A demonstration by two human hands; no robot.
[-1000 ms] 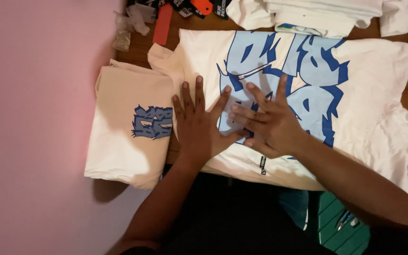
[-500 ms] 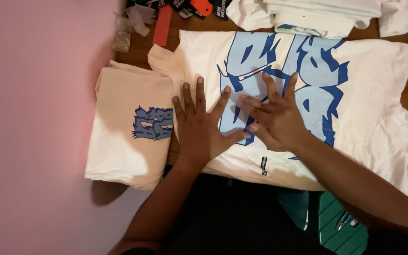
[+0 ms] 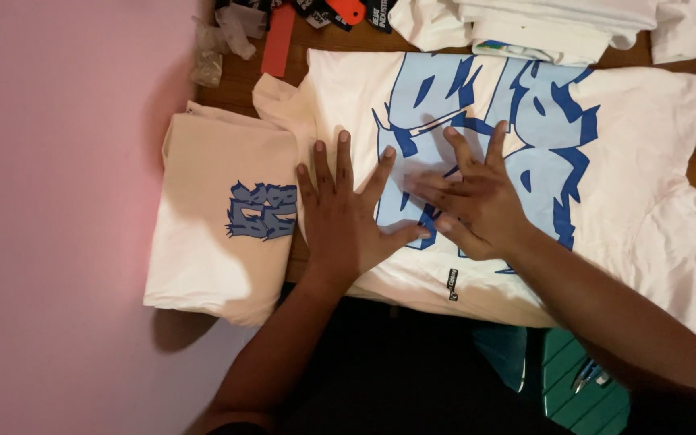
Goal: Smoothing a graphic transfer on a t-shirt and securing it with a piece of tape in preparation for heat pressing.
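Observation:
A white T-shirt [image 3: 638, 137] with a large blue graffiti print lies spread flat on the wooden table. My left hand [image 3: 348, 213] rests flat on its left part, fingers spread, palm down. Beside it, my right hand [image 3: 469, 197] presses flat on the blue print, fingers apart. Neither hand grips anything. To the left of the spread shirt lies a folded white T-shirt [image 3: 211, 242] with a small blue print facing up.
A pile of folded white shirts [image 3: 557, 24] sits at the table's far edge. An orange strip [image 3: 278, 39], crumpled clear plastic [image 3: 219, 40] and dark tags lie at the top left. A pink wall [image 3: 58, 201] fills the left. A green object [image 3: 582, 387] shows below.
My right hand has slid a little to the right and up over the blue print. My left hand has stayed in place.

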